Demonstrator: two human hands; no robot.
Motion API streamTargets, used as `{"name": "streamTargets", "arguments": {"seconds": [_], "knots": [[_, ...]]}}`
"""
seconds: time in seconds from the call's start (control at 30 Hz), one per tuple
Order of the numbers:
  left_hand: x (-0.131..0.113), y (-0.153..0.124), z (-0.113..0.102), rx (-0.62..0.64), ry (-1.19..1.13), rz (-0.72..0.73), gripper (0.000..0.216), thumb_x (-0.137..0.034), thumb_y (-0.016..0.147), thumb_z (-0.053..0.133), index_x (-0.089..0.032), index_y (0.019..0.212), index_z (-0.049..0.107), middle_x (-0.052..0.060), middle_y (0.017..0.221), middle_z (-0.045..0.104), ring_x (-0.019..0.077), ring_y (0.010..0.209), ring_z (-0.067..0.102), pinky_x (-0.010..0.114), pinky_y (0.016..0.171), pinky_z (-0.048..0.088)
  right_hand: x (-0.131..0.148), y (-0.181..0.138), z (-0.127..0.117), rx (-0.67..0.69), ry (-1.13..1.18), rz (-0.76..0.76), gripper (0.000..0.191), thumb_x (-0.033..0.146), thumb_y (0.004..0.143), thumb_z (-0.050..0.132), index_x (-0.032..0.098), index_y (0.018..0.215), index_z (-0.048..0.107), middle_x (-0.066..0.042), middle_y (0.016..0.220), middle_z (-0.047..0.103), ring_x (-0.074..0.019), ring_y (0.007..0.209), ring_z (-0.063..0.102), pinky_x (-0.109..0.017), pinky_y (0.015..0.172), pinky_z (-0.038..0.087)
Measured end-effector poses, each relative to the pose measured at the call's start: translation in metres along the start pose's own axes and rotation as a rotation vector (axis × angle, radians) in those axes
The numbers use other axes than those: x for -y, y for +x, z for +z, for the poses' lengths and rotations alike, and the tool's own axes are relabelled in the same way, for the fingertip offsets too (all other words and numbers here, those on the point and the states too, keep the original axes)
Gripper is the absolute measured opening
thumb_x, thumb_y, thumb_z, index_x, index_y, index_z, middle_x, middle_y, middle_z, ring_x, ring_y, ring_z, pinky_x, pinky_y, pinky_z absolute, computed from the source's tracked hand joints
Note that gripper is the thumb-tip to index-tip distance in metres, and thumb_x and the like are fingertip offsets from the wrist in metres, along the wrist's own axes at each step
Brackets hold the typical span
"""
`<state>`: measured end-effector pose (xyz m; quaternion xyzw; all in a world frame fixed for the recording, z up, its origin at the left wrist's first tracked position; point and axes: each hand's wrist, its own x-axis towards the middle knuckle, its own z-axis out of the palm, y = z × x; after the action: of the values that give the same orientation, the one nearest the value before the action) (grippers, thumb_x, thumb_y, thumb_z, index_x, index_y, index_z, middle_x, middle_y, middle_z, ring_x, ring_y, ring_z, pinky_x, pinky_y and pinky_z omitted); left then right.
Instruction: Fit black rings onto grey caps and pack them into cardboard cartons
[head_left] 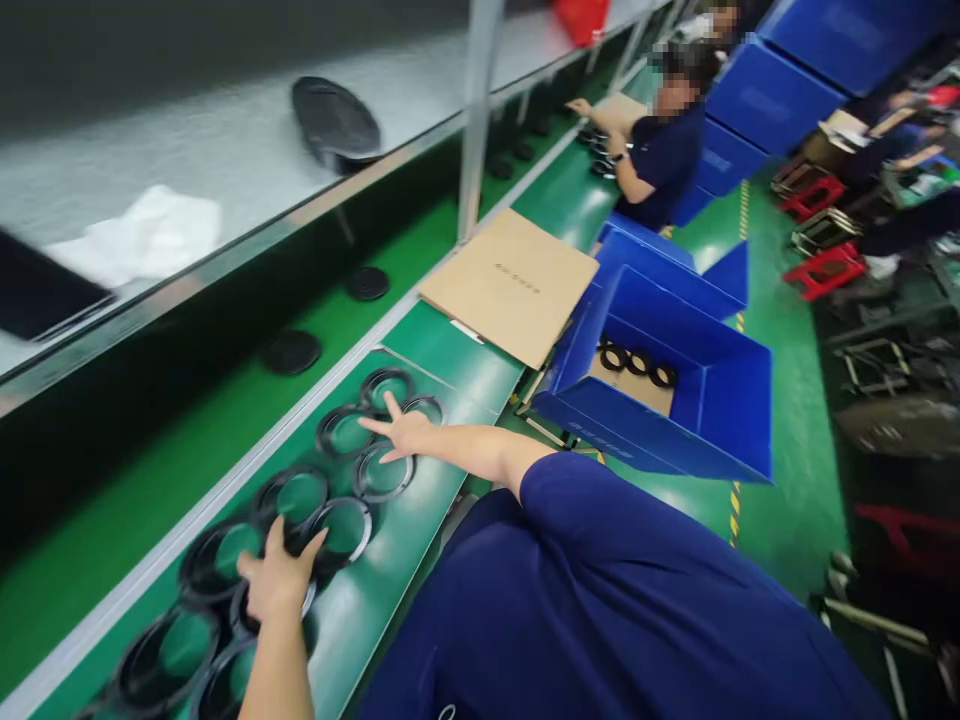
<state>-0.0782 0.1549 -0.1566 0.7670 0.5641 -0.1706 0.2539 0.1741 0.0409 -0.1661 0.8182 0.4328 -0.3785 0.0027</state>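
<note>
Several black rings lie in two rows on the green bench top in front of me. My right hand is stretched out with fingers spread, resting on the rings at the far end of the rows, holding none of them. My left hand lies lower down on a ring in the near part of the rows, thumb and fingers apart over its rim, with nothing lifted.
A brown cardboard sheet lies further along the bench. An open blue crate with a few black rings stands to the right. Black discs ride the green conveyor on the left. Another person works further down. Red stools stand across the aisle.
</note>
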Motion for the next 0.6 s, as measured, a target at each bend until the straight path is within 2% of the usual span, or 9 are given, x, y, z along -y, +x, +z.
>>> {"name": "streamTargets", "arguments": {"seconds": [0.07, 0.17, 0.23, 0.3, 0.37, 0.43, 0.5, 0.57, 0.6], "knots": [[-0.007, -0.003, -0.005, -0.018, 0.027, -0.006, 0.104, -0.078, 0.075, 0.059, -0.033, 0.163, 0.028, 0.027, 0.166, 0.020, 0.0563, 0.129, 0.056, 0.071, 0.100, 0.047, -0.015, -0.015, -0.013, -0.075, 0.030, -0.031, 0.097, 0.075, 0.088, 0.061, 0.048, 0.165, 0.008, -0.015, 0.171, -0.017, -0.0391, 0.116, 0.069, -0.054, 0.082, 0.062], [-0.018, -0.017, -0.011, -0.152, 0.021, -0.057, 0.109, -0.075, 0.070, 0.063, -0.029, 0.163, 0.029, 0.030, 0.163, 0.025, 0.0606, 0.124, 0.056, 0.078, 0.095, 0.045, -0.055, -0.066, -0.044, -0.291, 0.120, -0.152, 0.078, 0.075, 0.095, 0.050, 0.036, 0.161, 0.036, -0.014, 0.172, 0.021, -0.0376, 0.124, 0.064, -0.051, 0.088, 0.061], [-0.028, -0.025, -0.014, -0.314, -0.032, -0.027, 0.103, -0.074, 0.073, 0.058, -0.024, 0.161, 0.034, 0.031, 0.158, 0.032, 0.0601, 0.130, 0.051, 0.079, 0.096, 0.044, -0.103, -0.112, -0.069, -0.502, 0.201, -0.190, 0.061, 0.068, 0.100, 0.048, 0.027, 0.144, 0.059, -0.011, 0.155, 0.052, -0.0318, 0.127, 0.062, -0.044, 0.094, 0.058], [-0.048, -0.031, -0.014, -0.434, -0.057, 0.125, 0.096, -0.072, 0.079, 0.051, -0.017, 0.157, 0.041, 0.030, 0.151, 0.044, 0.0556, 0.136, 0.047, 0.075, 0.104, 0.042, -0.172, -0.160, -0.092, -0.762, 0.290, -0.115, 0.046, 0.057, 0.105, 0.046, 0.022, 0.124, 0.070, -0.008, 0.131, 0.069, -0.0249, 0.121, 0.065, -0.036, 0.098, 0.054], [-0.083, -0.040, -0.008, -0.464, -0.028, 0.329, 0.090, -0.069, 0.083, 0.047, -0.012, 0.153, 0.046, 0.028, 0.140, 0.056, 0.0503, 0.138, 0.048, 0.068, 0.112, 0.041, -0.257, -0.206, -0.104, -1.018, 0.387, 0.095, 0.043, 0.050, 0.108, 0.042, 0.019, 0.114, 0.072, -0.007, 0.115, 0.073, -0.0203, 0.110, 0.067, -0.032, 0.098, 0.051], [-0.132, -0.058, 0.008, -0.437, 0.005, 0.528, 0.079, -0.065, 0.089, 0.043, -0.012, 0.147, 0.052, 0.024, 0.134, 0.062, 0.0450, 0.136, 0.052, 0.061, 0.117, 0.040, -0.351, -0.247, -0.101, -1.155, 0.486, 0.396, 0.047, 0.048, 0.110, 0.035, 0.018, 0.115, 0.070, -0.007, 0.110, 0.073, -0.0180, 0.102, 0.068, -0.029, 0.094, 0.050], [-0.192, -0.087, 0.037, -0.399, 0.008, 0.718, 0.065, -0.058, 0.096, 0.040, -0.015, 0.141, 0.056, 0.021, 0.133, 0.064, 0.0391, 0.133, 0.057, 0.054, 0.119, 0.041, -0.444, -0.280, -0.082, -1.074, 0.560, 0.749, 0.050, 0.045, 0.111, 0.028, 0.017, 0.123, 0.068, -0.008, 0.111, 0.073, -0.0166, 0.099, 0.068, -0.027, 0.090, 0.051], [-0.255, -0.123, 0.076, -0.324, 0.000, 0.921, 0.053, -0.049, 0.100, 0.041, -0.017, 0.138, 0.057, 0.019, 0.135, 0.064, 0.0337, 0.133, 0.058, 0.049, 0.120, 0.042, -0.527, -0.304, -0.051, -0.865, 0.609, 1.043, 0.048, 0.039, 0.111, 0.028, 0.015, 0.128, 0.066, -0.011, 0.113, 0.074, -0.0175, 0.101, 0.068, -0.027, 0.089, 0.051], [-0.284, -0.141, 0.098, -0.264, 0.002, 1.023, 0.049, -0.045, 0.101, 0.043, -0.018, 0.140, 0.056, 0.018, 0.138, 0.063, 0.0319, 0.136, 0.056, 0.048, 0.120, 0.042, -0.564, -0.313, -0.033, -0.764, 0.628, 1.141, 0.046, 0.036, 0.110, 0.032, 0.012, 0.127, 0.067, -0.014, 0.113, 0.074, -0.0190, 0.102, 0.068, -0.027, 0.089, 0.051]]}}
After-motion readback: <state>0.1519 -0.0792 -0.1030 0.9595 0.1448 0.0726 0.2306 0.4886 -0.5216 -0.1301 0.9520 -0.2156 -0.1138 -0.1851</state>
